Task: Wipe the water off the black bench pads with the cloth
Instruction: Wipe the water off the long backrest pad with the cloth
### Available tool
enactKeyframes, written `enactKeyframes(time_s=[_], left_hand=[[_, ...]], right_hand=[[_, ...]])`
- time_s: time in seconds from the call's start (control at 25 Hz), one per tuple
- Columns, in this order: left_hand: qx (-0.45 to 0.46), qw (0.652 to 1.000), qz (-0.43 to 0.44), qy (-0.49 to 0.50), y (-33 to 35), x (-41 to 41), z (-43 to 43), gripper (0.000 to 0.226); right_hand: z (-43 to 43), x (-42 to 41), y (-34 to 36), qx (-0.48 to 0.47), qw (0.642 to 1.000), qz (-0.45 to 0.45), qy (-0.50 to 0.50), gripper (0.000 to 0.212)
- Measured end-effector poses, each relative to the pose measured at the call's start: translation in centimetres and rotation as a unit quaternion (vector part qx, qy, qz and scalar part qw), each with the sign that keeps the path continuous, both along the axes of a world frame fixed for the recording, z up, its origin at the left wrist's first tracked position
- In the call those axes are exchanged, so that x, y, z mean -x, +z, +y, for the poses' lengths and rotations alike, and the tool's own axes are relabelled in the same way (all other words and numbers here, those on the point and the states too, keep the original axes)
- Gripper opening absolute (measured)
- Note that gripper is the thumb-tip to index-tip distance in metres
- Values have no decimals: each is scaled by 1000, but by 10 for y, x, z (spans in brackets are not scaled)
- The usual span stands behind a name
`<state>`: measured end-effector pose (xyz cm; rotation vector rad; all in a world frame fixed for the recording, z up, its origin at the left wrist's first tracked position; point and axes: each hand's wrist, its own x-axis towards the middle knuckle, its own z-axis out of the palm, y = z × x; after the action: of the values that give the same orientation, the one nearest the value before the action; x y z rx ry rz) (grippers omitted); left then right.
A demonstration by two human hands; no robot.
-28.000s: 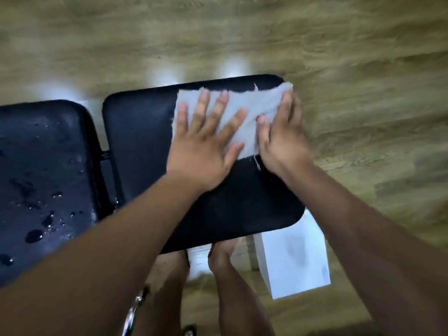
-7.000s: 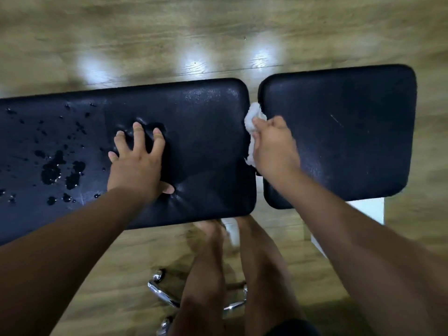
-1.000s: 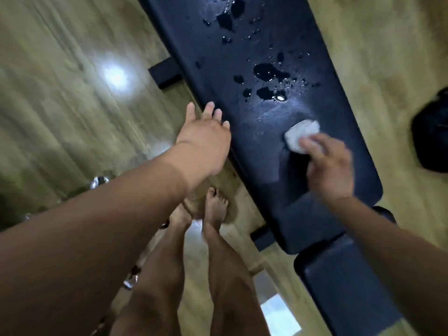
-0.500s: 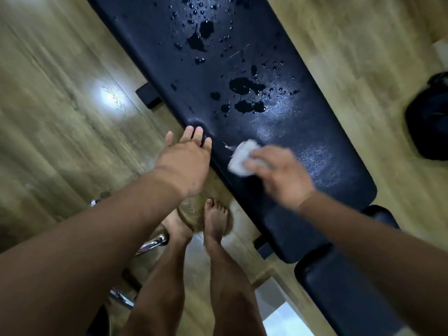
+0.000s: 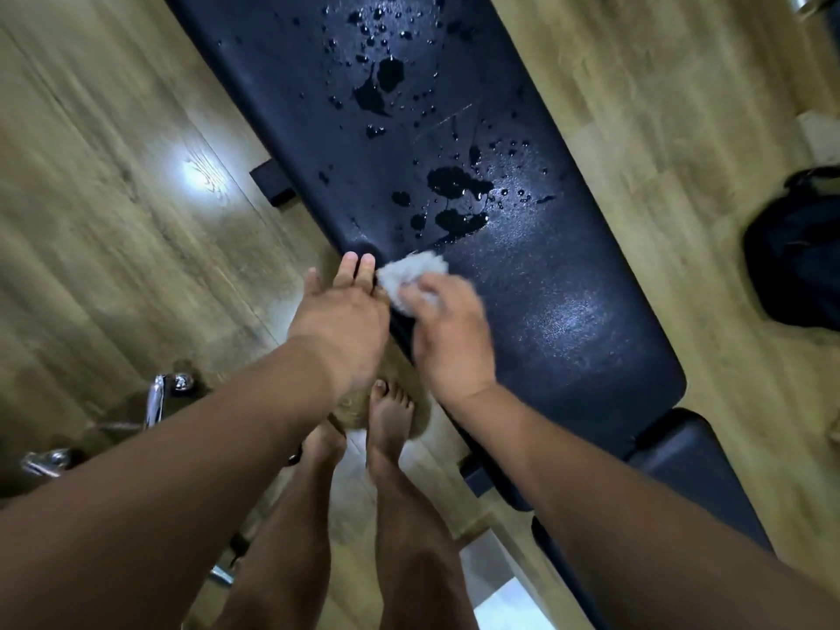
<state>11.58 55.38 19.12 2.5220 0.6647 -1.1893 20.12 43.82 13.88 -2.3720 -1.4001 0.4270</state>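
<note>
The long black bench pad runs diagonally from the top middle to the lower right. Pools and drops of water lie on its upper half; the lower part shows only a damp sheen. My right hand is shut on a balled white cloth and presses it on the pad's near edge, just below the puddles. My left hand is open, fingers together, with its fingertips on that same edge right beside the cloth. The shorter seat pad adjoins at the lower right.
Wooden floor surrounds the bench. A black bag lies at the right edge. A black frame bar sticks out under the pad's left side. Chrome metal parts sit at the lower left. My bare feet stand beside the bench.
My right hand has slid the cloth from the pad's middle to its near edge beside my left hand. My left hand has stayed at that edge. The view has shifted along the bench.
</note>
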Motion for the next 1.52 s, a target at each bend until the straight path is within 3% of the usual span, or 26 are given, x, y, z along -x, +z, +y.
enactKeyframes(time_s=[0.08, 0.12, 0.16, 0.28, 0.4, 0.48, 0.56, 0.64, 0.68, 0.72, 0.8, 0.88, 0.92, 1.0, 1.12, 1.2, 1.24, 1.32, 1.4, 1.52], left_hand=[[19, 1000, -9, 18, 3, 3, 6, 75], [26, 999, -14, 29, 3, 4, 8, 77], [32, 999, -17, 36, 3, 3, 10, 80], [41, 998, -5, 38, 0, 2, 6, 89], [36, 998, -21, 49, -2, -4, 10, 80], [29, 996, -58, 62, 4, -2, 16, 62], [12, 986, -137, 92, 8, 14, 23, 44], [18, 973, -193, 124, 4, 38, 30, 39], [17, 967, -214, 139, -1, 53, 32, 43], [19, 965, -215, 151, -5, 63, 35, 48], [48, 969, -196, 146, -8, 67, 36, 63], [76, 966, -200, 143, -9, 57, 39, 78], [81, 962, -217, 145, -10, 51, 43, 79], [75, 956, -244, 146, -15, 45, 52, 79], [51, 937, -301, 169, -26, 52, 67, 68], [53, 936, -293, 186, -25, 60, 75, 67], [52, 937, -293, 184, -25, 63, 78, 69], [58, 940, -293, 164, -27, 68, 76, 74], [75, 943, -282, 159, -29, 69, 69, 78], [94, 943, -266, 174, -29, 65, 64, 87]], right_hand=[[3, -25, 4, 33, 985, 15, 170, 36], [0, -55, 7, 48, 981, 26, 187, 30], [-4, -92, 13, 73, 985, 37, 149, 26], [-11, -185, 21, 104, 983, -52, -145, 41], [16, -141, 10, 73, 957, -40, -279, 43], [38, -49, 8, 45, 980, 48, -186, 37], [42, 20, 8, 20, 997, 73, 34, 32], [42, 4, 5, 9, 981, 38, 189, 29], [40, -25, 1, -2, 976, 7, 216, 29], [37, -58, 1, 4, 981, -21, 191, 32], [29, -137, 8, 48, 996, -77, -21, 40], [35, -176, 15, 78, 958, -86, -261, 45], [47, -164, 11, 64, 937, -81, -333, 44], [80, -88, -3, 2, 944, -33, -329, 38], [106, 29, 4, -10, 991, 56, -118, 39], [97, 19, 7, 10, 996, 87, 7, 39], [92, -11, 7, 12, 997, 76, 23, 38], [89, -85, 4, 51, 997, -15, -62, 37], [94, -155, 6, 97, 967, -103, -214, 40], [109, -155, 4, 62, 935, -99, -334, 42]])
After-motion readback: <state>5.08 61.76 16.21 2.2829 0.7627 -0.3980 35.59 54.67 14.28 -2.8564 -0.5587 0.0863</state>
